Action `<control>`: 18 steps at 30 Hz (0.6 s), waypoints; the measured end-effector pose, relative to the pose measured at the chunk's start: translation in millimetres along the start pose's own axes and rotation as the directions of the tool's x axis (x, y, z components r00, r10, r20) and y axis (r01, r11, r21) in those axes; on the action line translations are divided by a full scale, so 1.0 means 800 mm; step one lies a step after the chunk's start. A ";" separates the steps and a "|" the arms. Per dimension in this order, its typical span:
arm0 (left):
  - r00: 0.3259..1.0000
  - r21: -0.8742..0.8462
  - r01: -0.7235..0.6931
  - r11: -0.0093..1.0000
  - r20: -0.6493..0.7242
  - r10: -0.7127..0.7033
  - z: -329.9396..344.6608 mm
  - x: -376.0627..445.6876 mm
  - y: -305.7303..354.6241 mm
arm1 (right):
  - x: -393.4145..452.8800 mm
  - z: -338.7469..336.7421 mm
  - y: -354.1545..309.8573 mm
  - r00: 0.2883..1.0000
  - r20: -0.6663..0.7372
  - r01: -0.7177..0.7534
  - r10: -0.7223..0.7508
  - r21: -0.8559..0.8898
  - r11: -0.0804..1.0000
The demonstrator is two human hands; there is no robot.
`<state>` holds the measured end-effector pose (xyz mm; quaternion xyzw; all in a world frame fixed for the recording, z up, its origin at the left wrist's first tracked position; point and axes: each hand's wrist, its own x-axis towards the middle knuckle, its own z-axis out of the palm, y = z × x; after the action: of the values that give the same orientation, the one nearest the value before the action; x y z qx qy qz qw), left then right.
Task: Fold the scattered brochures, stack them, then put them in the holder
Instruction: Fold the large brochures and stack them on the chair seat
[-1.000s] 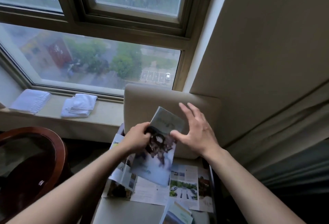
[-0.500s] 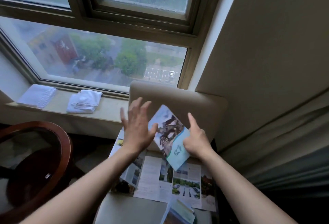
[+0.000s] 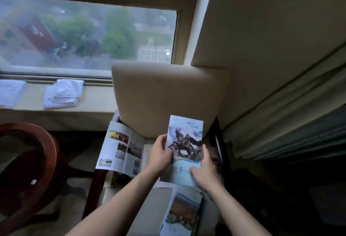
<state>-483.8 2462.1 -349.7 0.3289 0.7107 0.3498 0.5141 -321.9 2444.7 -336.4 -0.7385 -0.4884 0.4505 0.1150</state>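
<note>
A beige upholstered chair (image 3: 168, 93) stands against a cream wall (image 3: 271, 20) beside the window (image 3: 88, 35), and on its seat, at 6 o'clock of the backrest, both hands hold a folded brochure (image 3: 184, 142) with a horse statue on its cover. The left hand (image 3: 159, 156) pinches its left edge, thumb on the cover; the right hand (image 3: 205, 170) grips the lower right corner. An open brochure (image 3: 121, 149) hangs at 9 o'clock, another folded one (image 3: 181, 215) lies at 6 o'clock, and white towels (image 3: 63, 93) rest on the sill.
</note>
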 end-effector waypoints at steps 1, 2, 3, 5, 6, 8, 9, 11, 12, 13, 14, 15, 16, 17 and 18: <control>0.996 0.103 -0.081 0.991 0.032 0.078 0.010 0.000 -0.018 | -0.001 0.007 0.023 1.000 -0.014 -0.012 0.011 -0.050 0.999; 0.988 0.194 -0.144 0.970 0.080 0.130 0.023 0.002 -0.040 | -0.001 0.016 0.047 0.999 -0.026 -0.038 0.036 -0.081 0.996; 0.979 0.278 -0.185 0.943 0.133 0.153 0.037 0.002 -0.063 | -0.002 0.025 0.073 0.997 -0.033 -0.078 0.075 -0.103 0.992; 0.964 0.441 -0.245 0.863 0.208 0.167 0.067 -0.003 -0.115 | -0.007 0.048 0.129 0.986 -0.047 -0.167 0.162 -0.154 0.974; 0.959 0.492 -0.258 0.832 0.237 0.157 0.080 -0.009 -0.146 | -0.010 0.062 0.158 0.979 -0.051 -0.205 0.199 -0.177 0.963; 0.948 0.533 -0.264 0.804 0.296 0.115 0.100 -0.020 -0.203 | -0.013 0.095 0.212 0.962 -0.049 -0.274 0.269 -0.217 0.937; 0.946 0.551 -0.255 0.795 0.311 0.088 0.109 -0.025 -0.230 | -0.013 0.113 0.237 0.950 -0.046 -0.310 0.308 -0.231 0.922; 0.950 0.595 -0.216 0.774 0.310 0.027 0.119 -0.031 -0.286 | -0.013 0.151 0.284 0.928 -0.037 -0.367 0.370 -0.262 0.893; 0.952 0.620 -0.200 0.759 0.305 0.002 0.122 -0.033 -0.313 | -0.012 0.169 0.304 0.920 -0.036 -0.384 0.391 -0.291 0.876; 0.954 0.646 -0.182 0.741 0.299 -0.026 0.123 -0.034 -0.338 | -0.011 0.186 0.321 0.913 -0.035 -0.395 0.407 -0.328 0.858; 0.956 0.666 -0.160 0.728 0.287 -0.052 0.123 -0.034 -0.360 | -0.011 0.202 0.335 0.908 -0.033 -0.400 0.418 -0.366 0.840; 0.960 0.673 -0.137 0.727 0.271 -0.071 0.123 -0.034 -0.380 | -0.010 0.217 0.347 0.905 -0.028 -0.401 0.425 -0.392 0.828; 0.963 0.669 -0.118 0.734 0.257 -0.079 0.122 -0.034 -0.396 | -0.008 0.231 0.358 0.903 -0.022 -0.400 0.429 -0.405 0.822; 0.965 0.658 -0.108 0.746 0.250 -0.081 0.122 -0.032 -0.408 | -0.006 0.243 0.366 0.902 -0.016 -0.400 0.432 -0.408 0.821; 0.965 0.647 -0.103 0.756 0.248 -0.081 0.123 -0.028 -0.418 | -0.002 0.252 0.372 0.900 -0.011 -0.402 0.436 -0.408 0.820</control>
<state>-419.9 2279.1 -640.2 0.5349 0.7120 0.0359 0.4535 -295.1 2241.4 -631.0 -0.8159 -0.4000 0.3854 -0.1607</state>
